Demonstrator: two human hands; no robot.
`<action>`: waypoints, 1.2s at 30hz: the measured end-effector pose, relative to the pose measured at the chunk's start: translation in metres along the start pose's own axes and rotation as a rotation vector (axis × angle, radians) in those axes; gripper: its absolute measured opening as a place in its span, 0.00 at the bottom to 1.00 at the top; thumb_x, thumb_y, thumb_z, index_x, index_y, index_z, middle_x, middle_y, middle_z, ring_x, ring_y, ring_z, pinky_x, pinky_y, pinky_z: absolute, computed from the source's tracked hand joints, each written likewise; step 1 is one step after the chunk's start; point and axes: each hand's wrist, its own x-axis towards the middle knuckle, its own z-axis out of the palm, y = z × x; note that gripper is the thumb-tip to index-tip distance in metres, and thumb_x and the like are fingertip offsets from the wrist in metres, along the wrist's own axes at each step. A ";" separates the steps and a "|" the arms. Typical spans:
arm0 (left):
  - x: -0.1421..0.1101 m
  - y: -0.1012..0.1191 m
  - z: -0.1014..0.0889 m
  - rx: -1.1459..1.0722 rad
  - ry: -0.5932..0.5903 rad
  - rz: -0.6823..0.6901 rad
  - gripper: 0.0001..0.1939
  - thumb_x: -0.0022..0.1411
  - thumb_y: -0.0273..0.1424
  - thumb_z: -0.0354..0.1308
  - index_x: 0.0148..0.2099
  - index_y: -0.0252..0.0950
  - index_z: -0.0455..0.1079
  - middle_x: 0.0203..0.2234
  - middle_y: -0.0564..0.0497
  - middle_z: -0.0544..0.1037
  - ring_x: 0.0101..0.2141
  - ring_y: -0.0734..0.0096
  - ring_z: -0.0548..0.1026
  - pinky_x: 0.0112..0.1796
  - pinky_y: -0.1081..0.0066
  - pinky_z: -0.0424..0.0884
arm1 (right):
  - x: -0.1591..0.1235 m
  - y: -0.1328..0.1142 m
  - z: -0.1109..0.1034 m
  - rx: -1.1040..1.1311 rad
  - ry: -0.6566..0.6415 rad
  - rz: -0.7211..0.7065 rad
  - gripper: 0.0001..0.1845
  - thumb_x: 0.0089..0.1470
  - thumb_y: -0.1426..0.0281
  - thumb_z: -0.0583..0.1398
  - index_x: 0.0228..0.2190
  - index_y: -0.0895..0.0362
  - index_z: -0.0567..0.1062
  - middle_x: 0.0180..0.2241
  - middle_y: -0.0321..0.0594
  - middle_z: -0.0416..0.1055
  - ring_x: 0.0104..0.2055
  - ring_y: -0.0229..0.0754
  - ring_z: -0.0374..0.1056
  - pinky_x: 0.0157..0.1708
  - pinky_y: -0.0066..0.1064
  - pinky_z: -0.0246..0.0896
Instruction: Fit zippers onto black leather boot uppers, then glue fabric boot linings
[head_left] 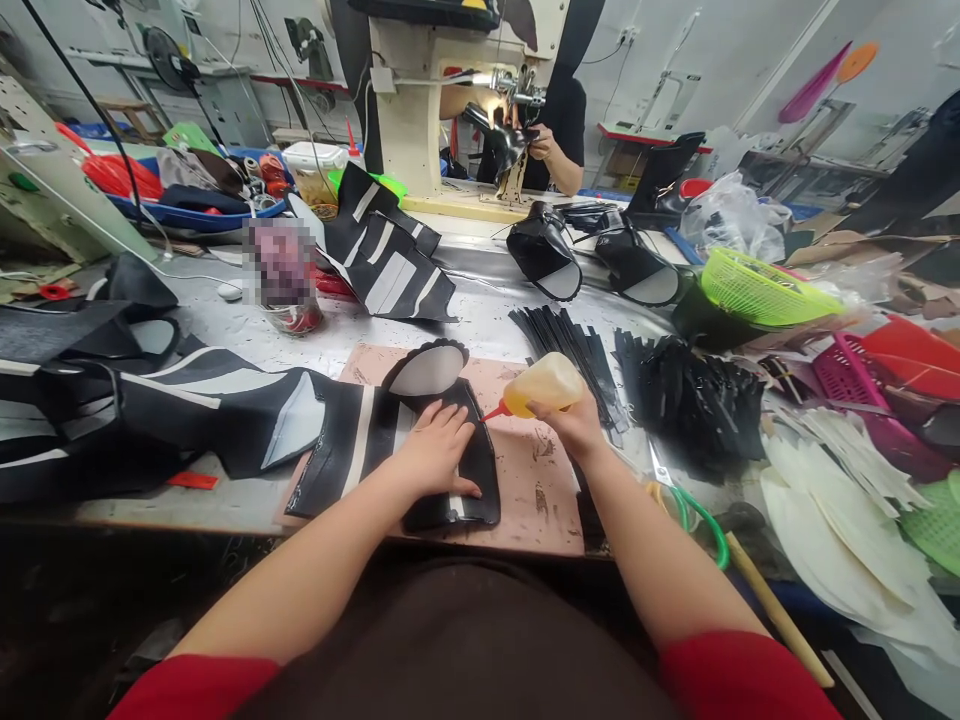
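Observation:
My left hand (437, 450) lies flat with its fingers spread on a black leather shoe upper (480, 480) that has pale reinforcing strips. In my right hand (574, 425) is a squeeze bottle (544, 383) of yellowish liquid, tipped sideways. Its red nozzle meets or nearly meets the right edge of the black piece. Beneath the work is a stained pink board (536, 500). A scalloped black piece with a pale lining (429, 370) stands up just behind my left hand. Further striped black pieces (217, 400) lie to the left.
Black strips (690, 400) lie in bundles on the right, with green-handled scissors (701, 520) near my right forearm. Beyond are a lime basket (765, 288) and black shoe uppers (545, 250). A co-worker's hand (551, 150) holds a black piece at a sewing machine (409, 110).

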 end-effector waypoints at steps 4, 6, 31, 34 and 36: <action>0.001 0.001 -0.002 0.010 -0.020 -0.002 0.46 0.42 0.55 0.58 0.56 0.29 0.57 0.59 0.36 0.55 0.60 0.53 0.50 0.58 0.57 0.36 | -0.014 -0.004 -0.008 -0.035 -0.011 -0.006 0.33 0.29 0.61 0.69 0.40 0.59 0.68 0.39 0.47 0.70 0.42 0.52 0.66 0.42 0.45 0.63; 0.001 0.001 -0.002 0.019 -0.012 0.002 0.47 0.41 0.56 0.58 0.56 0.29 0.58 0.59 0.36 0.55 0.60 0.53 0.50 0.58 0.57 0.36 | -0.023 -0.006 -0.012 -0.052 -0.016 0.017 0.32 0.29 0.60 0.69 0.38 0.60 0.68 0.39 0.49 0.70 0.42 0.53 0.67 0.41 0.45 0.64; 0.006 0.006 -0.004 0.089 -0.086 -0.001 0.56 0.35 0.60 0.57 0.59 0.28 0.53 0.60 0.34 0.52 0.60 0.53 0.47 0.58 0.58 0.31 | -0.084 -0.009 -0.036 -0.092 -0.004 0.054 0.31 0.31 0.56 0.68 0.36 0.58 0.68 0.35 0.47 0.73 0.36 0.50 0.70 0.36 0.43 0.67; 0.007 0.006 -0.003 0.086 -0.082 -0.008 0.56 0.34 0.61 0.57 0.59 0.28 0.54 0.60 0.35 0.52 0.60 0.53 0.47 0.58 0.58 0.31 | -0.092 -0.011 -0.039 -0.091 -0.026 0.073 0.30 0.31 0.56 0.68 0.36 0.58 0.69 0.34 0.46 0.73 0.36 0.50 0.70 0.37 0.43 0.67; 0.007 0.007 -0.002 0.082 -0.084 -0.007 0.56 0.34 0.61 0.56 0.59 0.29 0.54 0.60 0.36 0.51 0.60 0.53 0.47 0.58 0.58 0.31 | -0.097 -0.011 -0.042 -0.107 -0.044 0.079 0.30 0.31 0.57 0.68 0.36 0.58 0.69 0.33 0.46 0.73 0.36 0.50 0.70 0.37 0.43 0.67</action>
